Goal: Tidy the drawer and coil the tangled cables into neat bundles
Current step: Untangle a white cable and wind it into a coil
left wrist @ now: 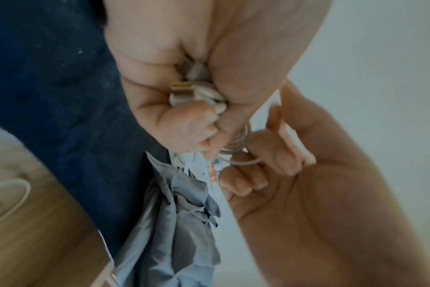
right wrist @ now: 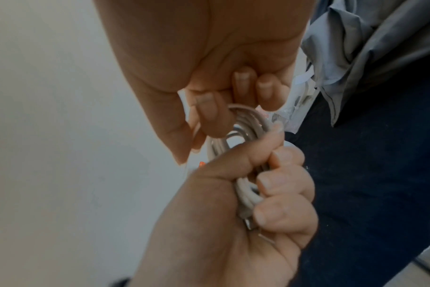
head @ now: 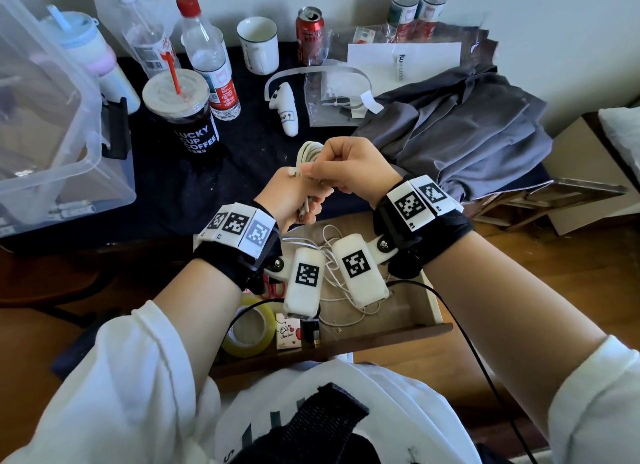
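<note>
A white cable coil [head: 308,153] is held above the dark tabletop, just beyond the open drawer [head: 381,335]. My left hand [head: 294,200] grips the coil's lower part in a fist, and a USB plug [left wrist: 182,89] pokes out of that fist. My right hand [head: 346,169] sits against it and pinches a strand of the same coil [right wrist: 248,124] near the top. The left wrist view has the right hand [left wrist: 270,161] pulling a loop [left wrist: 243,161]. More loose white cables [head: 346,311] lie tangled in the drawer beneath my wrists.
The drawer also holds a yellow tape roll [head: 247,328], a small printed box [head: 289,332] and red scissors [head: 273,288]. On the table stand a clear bin [head: 52,134], a coffee cup [head: 183,117], bottles, a can and a white controller [head: 285,110]. Grey cloth [head: 457,131] lies right.
</note>
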`<state>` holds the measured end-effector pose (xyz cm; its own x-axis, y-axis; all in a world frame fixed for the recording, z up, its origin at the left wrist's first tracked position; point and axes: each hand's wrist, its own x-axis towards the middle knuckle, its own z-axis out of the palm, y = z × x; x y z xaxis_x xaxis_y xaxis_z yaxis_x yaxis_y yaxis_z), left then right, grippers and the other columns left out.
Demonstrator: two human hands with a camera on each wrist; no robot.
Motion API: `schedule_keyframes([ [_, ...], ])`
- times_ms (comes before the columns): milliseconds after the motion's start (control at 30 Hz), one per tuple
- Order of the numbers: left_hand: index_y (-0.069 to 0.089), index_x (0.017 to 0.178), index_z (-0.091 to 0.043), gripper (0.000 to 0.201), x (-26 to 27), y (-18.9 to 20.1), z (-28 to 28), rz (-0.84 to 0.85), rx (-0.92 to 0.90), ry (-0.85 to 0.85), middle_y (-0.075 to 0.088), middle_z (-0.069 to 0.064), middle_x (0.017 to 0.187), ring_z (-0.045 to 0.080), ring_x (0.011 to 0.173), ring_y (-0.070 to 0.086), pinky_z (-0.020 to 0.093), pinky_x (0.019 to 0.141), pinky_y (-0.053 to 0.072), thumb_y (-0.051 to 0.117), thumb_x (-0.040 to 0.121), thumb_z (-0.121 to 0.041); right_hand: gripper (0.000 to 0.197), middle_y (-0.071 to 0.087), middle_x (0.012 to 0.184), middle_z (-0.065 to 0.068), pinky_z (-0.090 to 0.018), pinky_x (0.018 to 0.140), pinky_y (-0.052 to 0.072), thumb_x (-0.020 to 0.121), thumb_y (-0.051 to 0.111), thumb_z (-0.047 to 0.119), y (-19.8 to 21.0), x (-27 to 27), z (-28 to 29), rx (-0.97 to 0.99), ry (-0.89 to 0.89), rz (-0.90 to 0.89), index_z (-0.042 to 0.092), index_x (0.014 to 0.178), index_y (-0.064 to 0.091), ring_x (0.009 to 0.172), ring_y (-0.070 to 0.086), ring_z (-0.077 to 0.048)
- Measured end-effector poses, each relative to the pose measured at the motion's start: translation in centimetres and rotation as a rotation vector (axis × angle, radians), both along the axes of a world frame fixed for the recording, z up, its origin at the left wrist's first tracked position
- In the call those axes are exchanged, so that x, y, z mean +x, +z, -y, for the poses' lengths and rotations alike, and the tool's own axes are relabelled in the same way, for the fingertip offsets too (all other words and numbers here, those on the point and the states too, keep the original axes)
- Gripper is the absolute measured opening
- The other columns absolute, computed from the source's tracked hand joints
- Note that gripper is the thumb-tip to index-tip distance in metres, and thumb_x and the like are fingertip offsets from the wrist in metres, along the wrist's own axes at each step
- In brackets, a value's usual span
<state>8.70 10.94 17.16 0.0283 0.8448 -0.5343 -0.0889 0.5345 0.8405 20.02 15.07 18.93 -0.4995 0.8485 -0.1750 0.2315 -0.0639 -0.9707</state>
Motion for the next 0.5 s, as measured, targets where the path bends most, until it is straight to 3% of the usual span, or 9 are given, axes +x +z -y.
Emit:
schedule_keyframes([
  [100, 0.048, 0.072, -0.009, 0.023, -0.29, -0.09, 0.36, 0.056, 0.020, 0.008, 0.038, 0.004, 0.064, 0.010, 0.048, 0.031, 0.015, 0.036, 0.025, 0.049, 0.088, 0.008, 0.035, 0.046, 0.039, 0.012, -0.009, 0.040, 0.030, 0.079, 0.070, 0.005, 0.12, 0.28, -0.15, 0.006, -0.008, 0.004, 0.011, 0.057, 0.043, 0.035, 0.040, 0.000],
  [500, 0.050, 0.072, -0.009, 0.022, -0.20, 0.00, 0.34, 0.067, 0.013, 0.009, 0.038, 0.003, 0.063, 0.008, 0.044, 0.034, 0.015, 0.035, 0.026, 0.050, 0.088, 0.006, 0.035, 0.045, 0.035, 0.013, -0.008, 0.039, 0.030, 0.078, 0.070, 0.005, 0.28, 0.41, -0.32, 0.009, 0.007, 0.031, 0.011, 0.056, 0.044, 0.034, 0.040, 0.000],
])
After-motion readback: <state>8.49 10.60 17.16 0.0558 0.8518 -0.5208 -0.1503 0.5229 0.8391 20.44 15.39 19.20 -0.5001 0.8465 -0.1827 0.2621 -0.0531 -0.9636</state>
